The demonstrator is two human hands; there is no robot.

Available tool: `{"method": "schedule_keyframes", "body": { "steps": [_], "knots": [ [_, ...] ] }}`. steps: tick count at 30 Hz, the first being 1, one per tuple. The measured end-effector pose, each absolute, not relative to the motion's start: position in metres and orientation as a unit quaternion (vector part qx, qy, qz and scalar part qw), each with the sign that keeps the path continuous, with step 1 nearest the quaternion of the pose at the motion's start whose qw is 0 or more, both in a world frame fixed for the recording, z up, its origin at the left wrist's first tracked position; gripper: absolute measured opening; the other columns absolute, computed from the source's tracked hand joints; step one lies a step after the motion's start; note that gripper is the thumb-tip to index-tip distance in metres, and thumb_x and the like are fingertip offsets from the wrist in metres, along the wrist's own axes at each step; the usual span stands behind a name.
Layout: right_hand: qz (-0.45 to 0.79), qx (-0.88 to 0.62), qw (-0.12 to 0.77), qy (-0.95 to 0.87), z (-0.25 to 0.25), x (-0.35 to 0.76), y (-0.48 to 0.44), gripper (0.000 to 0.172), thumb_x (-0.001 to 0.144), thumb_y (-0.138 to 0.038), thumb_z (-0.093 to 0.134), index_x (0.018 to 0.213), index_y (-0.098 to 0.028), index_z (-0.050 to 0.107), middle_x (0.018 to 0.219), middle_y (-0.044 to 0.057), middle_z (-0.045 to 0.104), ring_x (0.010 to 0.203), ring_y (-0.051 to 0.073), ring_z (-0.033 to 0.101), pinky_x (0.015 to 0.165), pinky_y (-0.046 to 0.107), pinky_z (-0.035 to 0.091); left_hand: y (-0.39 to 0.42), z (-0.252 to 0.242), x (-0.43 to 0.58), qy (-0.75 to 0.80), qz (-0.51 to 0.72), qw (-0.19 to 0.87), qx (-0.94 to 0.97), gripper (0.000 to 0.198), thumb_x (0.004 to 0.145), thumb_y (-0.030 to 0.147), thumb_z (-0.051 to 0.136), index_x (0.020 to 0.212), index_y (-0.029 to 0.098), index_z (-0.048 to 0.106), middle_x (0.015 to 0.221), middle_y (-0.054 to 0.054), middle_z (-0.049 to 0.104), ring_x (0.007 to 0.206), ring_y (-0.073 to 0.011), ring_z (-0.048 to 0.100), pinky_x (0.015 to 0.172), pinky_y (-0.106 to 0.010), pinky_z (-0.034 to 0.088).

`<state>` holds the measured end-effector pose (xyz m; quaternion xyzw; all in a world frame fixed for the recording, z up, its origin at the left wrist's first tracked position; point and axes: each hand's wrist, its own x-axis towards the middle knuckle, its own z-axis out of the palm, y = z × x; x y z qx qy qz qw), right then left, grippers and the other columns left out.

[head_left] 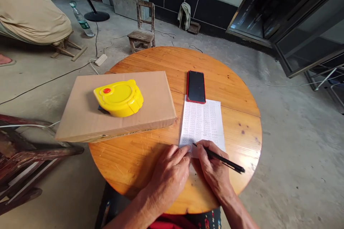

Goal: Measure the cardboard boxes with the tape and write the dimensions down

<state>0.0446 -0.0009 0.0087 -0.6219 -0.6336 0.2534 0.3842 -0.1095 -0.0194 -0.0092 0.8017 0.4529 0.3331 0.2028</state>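
My right hand (211, 164) is closed around a black pen (223, 159), its tip resting on the lower left of a white sheet of paper (202, 121) covered in rows of small writing. My left hand (172, 171) lies beside it with fingers curled, fingertips pressing the sheet's bottom edge. The sheet lies on a round wooden table (150, 161). A phone in a red case (196, 86) lies face up at the sheet's top edge.
A flat cardboard box (86, 118) overhangs the table's left side, with a yellow tape measure (119, 97) on top. A small wooden chair (142, 28) stands beyond the table. Cables and a power strip (100, 59) lie on the concrete floor; dark wooden furniture (24, 164) stands at left.
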Motion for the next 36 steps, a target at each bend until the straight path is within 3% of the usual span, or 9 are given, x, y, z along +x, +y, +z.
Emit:
{"method": "schedule_keyframes", "body": {
  "steps": [23, 36],
  "knots": [
    [0.275, -0.622, 0.397, -0.616, 0.0096, 0.0498, -0.0029, 0.02, 0.092, -0.028, 0.053, 0.078, -0.018, 0.064, 0.059, -0.004, 0.058, 0.05, 0.01, 0.049, 0.048, 0.021, 0.041, -0.0192, -0.0079, -0.1105, 0.461, 0.3, 0.21, 0.809, 0.029, 0.09, 0.005, 0.048, 0.113, 0.015, 0.062, 0.118, -0.007, 0.066, 0.098, -0.0219, 0.058, 0.087, -0.039, 0.055],
    [0.278, -0.629, 0.393, -0.61, 0.005, 0.0493, -0.0018, 0.019, 0.092, -0.028, 0.054, 0.08, -0.018, 0.065, 0.065, -0.002, 0.062, 0.056, 0.012, 0.053, 0.054, 0.022, 0.044, -0.0187, -0.0064, -0.1098, 0.46, 0.301, 0.202, 0.811, 0.028, 0.09, 0.006, 0.048, 0.113, 0.013, 0.062, 0.116, -0.008, 0.066, 0.096, -0.0219, 0.058, 0.085, -0.039, 0.056]
  ]
}}
